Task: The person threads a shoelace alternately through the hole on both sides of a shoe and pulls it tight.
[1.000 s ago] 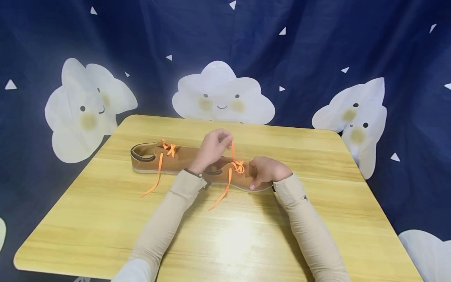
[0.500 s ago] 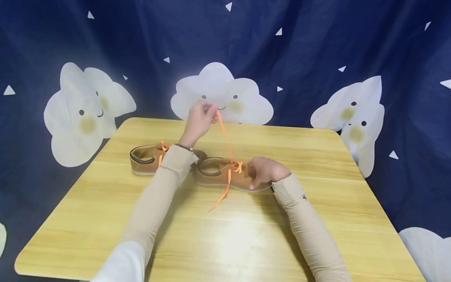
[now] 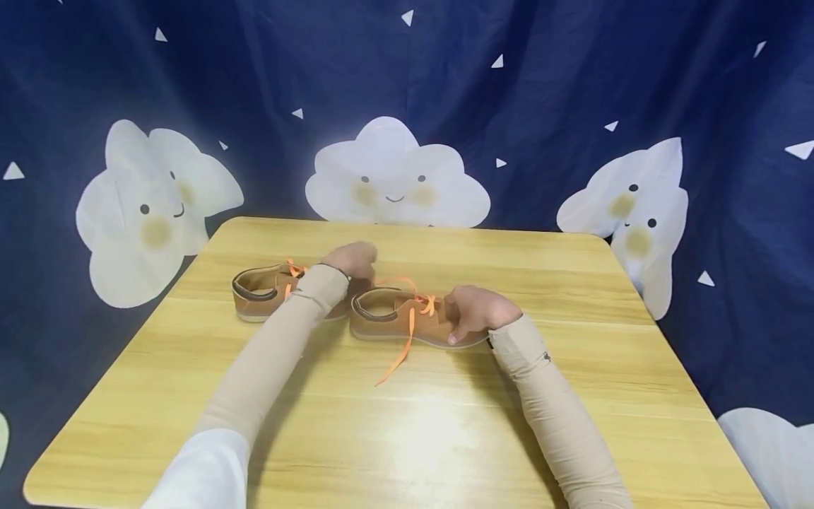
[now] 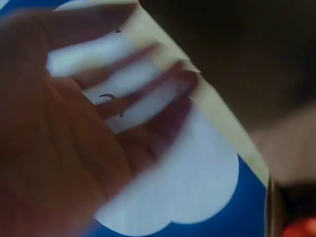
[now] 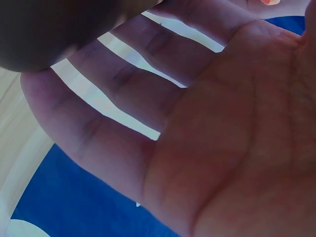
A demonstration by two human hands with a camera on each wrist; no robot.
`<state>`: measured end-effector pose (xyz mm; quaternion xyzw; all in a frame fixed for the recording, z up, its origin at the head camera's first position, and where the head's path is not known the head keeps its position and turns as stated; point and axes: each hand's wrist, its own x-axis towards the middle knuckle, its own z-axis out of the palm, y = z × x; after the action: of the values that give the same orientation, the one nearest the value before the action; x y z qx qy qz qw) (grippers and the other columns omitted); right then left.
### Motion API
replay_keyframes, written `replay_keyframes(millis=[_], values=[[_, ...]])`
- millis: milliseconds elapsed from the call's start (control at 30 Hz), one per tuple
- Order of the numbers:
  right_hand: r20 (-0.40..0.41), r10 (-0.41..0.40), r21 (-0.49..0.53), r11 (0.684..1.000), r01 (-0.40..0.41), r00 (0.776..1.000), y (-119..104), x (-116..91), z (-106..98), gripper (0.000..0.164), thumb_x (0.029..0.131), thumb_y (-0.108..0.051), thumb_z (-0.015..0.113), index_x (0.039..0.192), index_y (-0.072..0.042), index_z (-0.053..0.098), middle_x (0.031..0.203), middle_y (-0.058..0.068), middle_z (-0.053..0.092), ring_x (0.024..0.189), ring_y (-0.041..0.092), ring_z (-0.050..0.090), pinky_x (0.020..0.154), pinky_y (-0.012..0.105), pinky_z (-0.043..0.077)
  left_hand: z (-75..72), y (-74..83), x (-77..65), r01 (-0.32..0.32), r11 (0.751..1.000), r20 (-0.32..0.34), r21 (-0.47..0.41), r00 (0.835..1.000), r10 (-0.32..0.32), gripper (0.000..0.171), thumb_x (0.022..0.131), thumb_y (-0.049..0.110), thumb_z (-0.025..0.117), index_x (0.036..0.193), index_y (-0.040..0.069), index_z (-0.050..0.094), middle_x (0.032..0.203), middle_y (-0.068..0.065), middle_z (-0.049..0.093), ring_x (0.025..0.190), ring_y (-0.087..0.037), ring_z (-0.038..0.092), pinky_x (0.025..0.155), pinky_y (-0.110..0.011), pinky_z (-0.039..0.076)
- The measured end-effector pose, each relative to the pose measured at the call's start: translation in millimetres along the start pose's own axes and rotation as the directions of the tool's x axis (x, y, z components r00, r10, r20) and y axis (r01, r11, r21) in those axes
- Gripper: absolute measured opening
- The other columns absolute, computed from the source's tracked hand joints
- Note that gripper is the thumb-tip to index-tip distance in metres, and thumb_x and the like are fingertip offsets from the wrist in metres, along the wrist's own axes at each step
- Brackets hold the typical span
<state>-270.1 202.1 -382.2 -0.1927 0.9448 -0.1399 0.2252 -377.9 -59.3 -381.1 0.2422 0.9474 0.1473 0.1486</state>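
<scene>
Two brown shoes with orange laces stand in a row on the table. My right hand grips the toe of the right-hand shoe, thumb on the near side, fingers over the far side. In the right wrist view its fingertips meet the dark shoe toe. One orange lace trails from that shoe toward me; its other lace curves off behind. Above the front of the left-hand shoe is my left hand. The left wrist view shows its fingers blurred, spread and holding nothing.
The wooden table extends around the shoes on all sides. Behind it hangs a dark blue curtain printed with white clouds. My left forearm crosses over part of the left-hand shoe.
My left hand pulled a lace up and left out of the right-hand shoe's knot, then let it go and came down over the left-hand shoe. My right hand stays on the toe.
</scene>
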Motion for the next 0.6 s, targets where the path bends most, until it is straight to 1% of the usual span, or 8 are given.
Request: replay_keyframes(millis=[33, 67, 133, 233, 300, 367, 433, 600], values=[[0.002, 0.001, 0.002, 1.000, -0.001, 1.000, 0, 0, 0, 0.034, 0.077, -0.019, 0.092, 0.105, -0.013, 0.073, 0.100, 0.003, 0.069, 0.089, 0.019, 0.063, 0.078, 0.034, 0.054, 2.2, 4.2, -1.3, -0.071, 0.996, 0.018, -0.049, 0.997, 0.072, 0.035, 0.098, 0.009, 0.057, 0.131, -0.004, 0.059, 0.127, -0.019, 0.065, 0.107, -0.035, 0.065, 0.103, -0.046, 0.053], [0.004, 0.000, 0.005, 1.000, 0.000, 1.000, 0, 0, -1, 0.035, 0.077, -0.019, 0.092, 0.106, -0.013, 0.073, 0.101, 0.004, 0.069, 0.090, 0.019, 0.063, 0.079, 0.035, 0.054, 4.1, 6.6, 0.4, -0.143, 0.983, 0.027, -0.112, 0.989, 0.147, 0.037, 0.101, 0.012, 0.057, 0.135, -0.003, 0.059, 0.135, -0.019, 0.063, 0.115, -0.036, 0.064, 0.109, -0.048, 0.049], [0.007, -0.003, 0.004, 1.000, 0.003, 1.000, 0, 0, -2, 0.035, 0.077, -0.019, 0.092, 0.106, -0.012, 0.072, 0.101, 0.004, 0.069, 0.091, 0.019, 0.063, 0.080, 0.035, 0.054, 3.7, 11.2, 1.9, -0.282, 0.932, 0.040, -0.227, 0.954, 0.298, 0.039, 0.106, 0.020, 0.054, 0.140, 0.001, 0.058, 0.144, -0.016, 0.061, 0.127, -0.035, 0.061, 0.116, -0.049, 0.044], [0.004, -0.009, -0.006, 1.000, 0.009, 1.000, 0, 1, -4, 0.036, 0.077, -0.020, 0.092, 0.105, -0.011, 0.072, 0.100, 0.004, 0.069, 0.090, 0.019, 0.062, 0.080, 0.035, 0.054, 2.5, 18.1, 1.4, -0.377, 0.870, 0.080, -0.316, 0.904, 0.421, 0.031, 0.105, 0.026, 0.060, 0.129, 0.008, 0.069, 0.133, -0.007, 0.069, 0.124, -0.027, 0.065, 0.109, -0.046, 0.050], [0.001, -0.002, -0.020, 1.000, 0.002, 1.000, 0, 0, -4, 0.036, 0.077, -0.020, 0.092, 0.104, -0.010, 0.071, 0.100, 0.004, 0.069, 0.090, 0.019, 0.062, 0.080, 0.035, 0.054, 3.9, 20.9, 2.1, -0.422, 0.851, 0.106, -0.314, 0.875, 0.473, 0.024, 0.103, 0.026, 0.064, 0.118, 0.011, 0.074, 0.121, -0.004, 0.074, 0.115, -0.021, 0.069, 0.106, -0.042, 0.052], [-0.004, 0.004, -0.027, 1.000, -0.004, 1.000, 1, 0, -3, 0.037, 0.076, -0.021, 0.092, 0.104, -0.010, 0.071, 0.100, 0.004, 0.069, 0.090, 0.019, 0.062, 0.081, 0.035, 0.054, 7.2, 21.6, 3.7, -0.456, 0.842, 0.115, -0.289, 0.856, 0.503, 0.019, 0.103, 0.024, 0.064, 0.109, 0.011, 0.077, 0.110, -0.003, 0.077, 0.107, -0.016, 0.070, 0.103, -0.039, 0.054], [-0.005, -0.004, -0.024, 1.000, 0.004, 1.000, 1, 0, -3, 0.036, 0.076, -0.020, 0.092, 0.104, -0.009, 0.071, 0.100, 0.004, 0.069, 0.090, 0.018, 0.062, 0.080, 0.035, 0.054, 9.5, 20.7, 4.2, -0.473, 0.838, 0.105, -0.271, 0.851, 0.514, 0.018, 0.104, 0.021, 0.062, 0.103, 0.011, 0.077, 0.103, -0.003, 0.077, 0.102, -0.014, 0.070, 0.102, -0.036, 0.054], [0.000, -0.028, -0.007, 1.000, 0.028, 1.000, 1, -1, -1, 0.031, 0.078, -0.018, 0.091, 0.099, -0.009, 0.071, 0.096, 0.005, 0.068, 0.085, 0.018, 0.060, 0.074, 0.032, 0.052, 8.1, 14.2, -0.6, -0.429, 0.859, 0.051, -0.278, 0.887, 0.459, 0.025, 0.107, 0.013, 0.052, 0.098, 0.007, 0.075, 0.104, -0.008, 0.075, 0.096, -0.025, 0.068, 0.095, -0.039, 0.054]])
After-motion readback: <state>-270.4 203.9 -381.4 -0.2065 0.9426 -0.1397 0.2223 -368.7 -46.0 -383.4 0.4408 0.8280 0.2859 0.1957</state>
